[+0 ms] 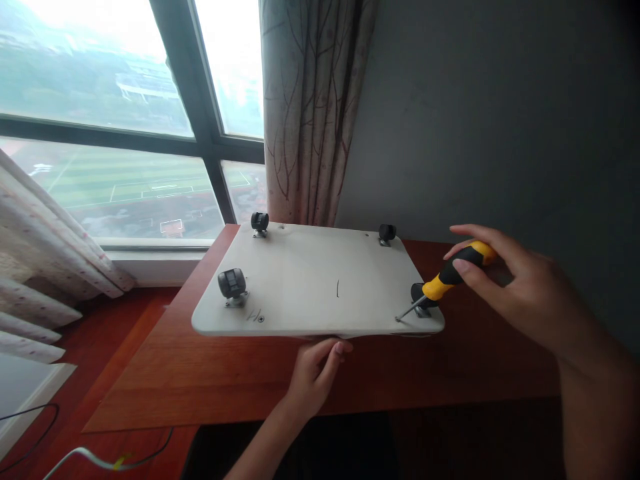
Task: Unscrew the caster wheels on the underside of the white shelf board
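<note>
A white board (310,280) with rounded corners lies on the table, a black swivel caster on a metal plate near each corner. My right hand (515,287) holds a yellow-and-black screwdriver (457,270) by its handle, thumb on the near side and index finger lifted off. The screwdriver slants down to the left, its tip at a screw (398,319) near the board's front right corner. Behind its shaft, the front right caster (420,293) is partly hidden. Curled at the middle of the board's front edge, my left hand (317,370) grips it from below; some fingers are hidden.
The reddish-brown wooden table (200,380) stands by a window and a grey wall. The other casters are front left (233,283), back left (259,222) and back right (387,232). A pale cable (83,453) lies on the floor at lower left. Curtains (310,120) hang behind.
</note>
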### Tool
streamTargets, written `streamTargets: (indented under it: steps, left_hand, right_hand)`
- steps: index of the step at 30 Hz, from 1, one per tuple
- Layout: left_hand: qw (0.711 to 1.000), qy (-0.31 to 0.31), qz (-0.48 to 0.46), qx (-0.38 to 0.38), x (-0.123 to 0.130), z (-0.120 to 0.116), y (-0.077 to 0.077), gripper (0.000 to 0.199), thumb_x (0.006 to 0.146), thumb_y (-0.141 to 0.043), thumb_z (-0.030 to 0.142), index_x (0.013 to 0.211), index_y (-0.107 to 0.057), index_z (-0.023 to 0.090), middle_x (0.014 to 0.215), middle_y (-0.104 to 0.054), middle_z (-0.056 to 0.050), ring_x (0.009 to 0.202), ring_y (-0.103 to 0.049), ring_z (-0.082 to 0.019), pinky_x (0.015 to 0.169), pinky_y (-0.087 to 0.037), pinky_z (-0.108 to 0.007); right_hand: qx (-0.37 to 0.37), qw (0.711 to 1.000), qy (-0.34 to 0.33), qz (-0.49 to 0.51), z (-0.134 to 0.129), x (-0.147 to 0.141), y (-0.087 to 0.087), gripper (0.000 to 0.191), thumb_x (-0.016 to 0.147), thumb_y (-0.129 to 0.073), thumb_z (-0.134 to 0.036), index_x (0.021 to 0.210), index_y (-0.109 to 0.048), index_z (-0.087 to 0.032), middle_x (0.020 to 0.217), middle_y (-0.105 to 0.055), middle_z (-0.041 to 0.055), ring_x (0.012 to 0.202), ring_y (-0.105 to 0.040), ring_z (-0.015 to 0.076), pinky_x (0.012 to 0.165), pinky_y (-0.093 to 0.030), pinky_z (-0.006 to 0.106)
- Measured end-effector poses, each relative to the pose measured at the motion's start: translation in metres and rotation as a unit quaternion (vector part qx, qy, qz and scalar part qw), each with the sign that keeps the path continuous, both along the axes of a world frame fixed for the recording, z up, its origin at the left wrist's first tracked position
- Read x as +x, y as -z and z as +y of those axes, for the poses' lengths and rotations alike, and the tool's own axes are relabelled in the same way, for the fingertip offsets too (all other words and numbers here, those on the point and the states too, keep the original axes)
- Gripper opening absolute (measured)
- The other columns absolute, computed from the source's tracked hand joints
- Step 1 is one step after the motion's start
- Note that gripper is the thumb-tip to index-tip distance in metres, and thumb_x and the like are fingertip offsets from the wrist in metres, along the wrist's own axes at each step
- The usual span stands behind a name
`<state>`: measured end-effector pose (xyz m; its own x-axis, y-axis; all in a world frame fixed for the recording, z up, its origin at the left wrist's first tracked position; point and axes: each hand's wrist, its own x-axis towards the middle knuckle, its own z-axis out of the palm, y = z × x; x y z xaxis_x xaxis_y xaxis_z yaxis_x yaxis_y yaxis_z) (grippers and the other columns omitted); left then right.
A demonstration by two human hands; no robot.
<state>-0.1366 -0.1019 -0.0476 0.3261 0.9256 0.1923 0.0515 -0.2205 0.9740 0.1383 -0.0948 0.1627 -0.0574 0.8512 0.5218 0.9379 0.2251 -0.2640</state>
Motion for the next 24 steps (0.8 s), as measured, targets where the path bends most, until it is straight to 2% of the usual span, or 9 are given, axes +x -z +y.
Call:
streamTargets:
  steps: [2,4,8,10,13,16,18,20,24]
  left_hand:
    - [1.0,0.003,-0.002,0.004,0.0,0.0,0.0,0.036,0.102,-0.05,0.038,0.095,-0.076,0.013,0.082,-0.075,-0.008,0.075,-0.069,-0.018,0.069,-0.05,-0.025]
    - [1.0,0.004,-0.002,0.008,0.0,0.0,0.001,0.036,0.102,-0.05,0.038,0.095,-0.076,0.013,0.082,-0.075,-0.008,0.074,-0.069,-0.018,0.069,-0.05,-0.025]
    - [1.0,0.007,-0.001,0.003,0.001,0.0,0.002,0.035,0.102,-0.051,0.037,0.095,-0.076,0.013,0.084,-0.076,-0.008,0.076,-0.068,-0.018,0.07,-0.05,-0.025]
    - [1.0,0.015,-0.013,-0.013,0.003,-0.001,0.0,0.036,0.102,-0.051,0.038,0.096,-0.075,0.013,0.087,-0.076,-0.01,0.076,-0.068,-0.018,0.07,-0.051,-0.025]
    - [0.996,0.052,-0.044,-0.058,0.012,-0.002,-0.013,0.036,0.102,-0.05,0.04,0.104,-0.074,0.013,0.083,-0.075,-0.01,0.068,-0.063,-0.016,0.063,-0.049,-0.025]
    - [0.987,0.121,-0.062,-0.086,0.027,-0.002,-0.035,0.037,0.102,-0.05,0.037,0.124,-0.066,0.014,0.078,-0.073,-0.007,0.058,-0.054,-0.012,0.058,-0.046,-0.024]
    - [0.977,0.166,-0.065,-0.116,0.039,0.001,-0.047,0.045,0.102,-0.048,0.034,0.142,-0.054,0.016,0.078,-0.073,-0.006,0.055,-0.05,-0.011,0.056,-0.044,-0.023]
    - [0.965,0.202,-0.054,-0.159,0.052,0.005,-0.055,0.054,0.101,-0.048,0.031,0.152,-0.04,0.017,0.079,-0.073,-0.006,0.053,-0.049,-0.011,0.055,-0.044,-0.023]
    - [0.945,0.25,-0.042,-0.207,0.069,0.015,-0.058,0.06,0.1,-0.046,0.031,0.156,-0.031,0.016,0.078,-0.073,-0.006,0.049,-0.047,-0.011,0.052,-0.042,-0.023]
  right_hand:
    - [-0.049,0.996,-0.048,0.062,-0.001,0.0,-0.003,0.046,0.093,-0.056,-0.04,0.138,-0.054,-0.031,0.112,-0.071,0.0014,0.094,-0.069,0.0197,0.079,-0.052,0.03]
    - [-0.068,0.994,-0.054,0.066,-0.003,-0.002,-0.005,0.043,0.095,-0.053,-0.041,0.136,-0.055,-0.031,0.119,-0.069,0.0029,0.096,-0.069,0.0206,0.079,-0.053,0.03]
    - [-0.012,0.994,0.074,-0.077,-0.003,-0.005,-0.007,0.051,0.091,-0.055,-0.064,0.122,-0.066,-0.026,0.093,-0.072,0.0052,0.073,-0.067,0.0243,0.066,-0.048,0.035]
    - [0.012,0.989,0.096,-0.112,-0.003,-0.005,-0.009,0.051,0.09,-0.056,-0.066,0.117,-0.069,-0.025,0.087,-0.073,0.0048,0.073,-0.067,0.0257,0.066,-0.046,0.036]
    - [-0.021,0.996,0.04,-0.073,-0.002,-0.005,-0.013,0.037,0.093,-0.058,-0.049,0.123,-0.067,-0.028,0.097,-0.074,0.0022,0.079,-0.069,0.0218,0.07,-0.049,0.033]
    - [-0.069,0.997,-0.026,-0.022,-0.002,-0.006,-0.017,0.041,0.091,-0.057,-0.035,0.131,-0.061,-0.03,0.106,-0.074,0.0012,0.08,-0.07,0.0191,0.069,-0.051,0.03]
    - [-0.072,0.997,-0.035,-0.014,-0.002,-0.007,-0.017,0.04,0.091,-0.058,-0.038,0.13,-0.062,-0.029,0.108,-0.074,0.0022,0.082,-0.07,0.0203,0.069,-0.052,0.031]
    - [-0.052,0.998,-0.015,-0.029,-0.001,-0.008,-0.016,0.036,0.091,-0.06,-0.045,0.123,-0.066,-0.029,0.104,-0.075,0.0028,0.082,-0.07,0.0224,0.069,-0.052,0.033]
    - [-0.017,0.998,0.012,-0.054,0.0,-0.006,-0.015,0.03,0.093,-0.059,-0.05,0.112,-0.071,-0.03,0.096,-0.076,0.0023,0.083,-0.072,0.0244,0.071,-0.053,0.035]
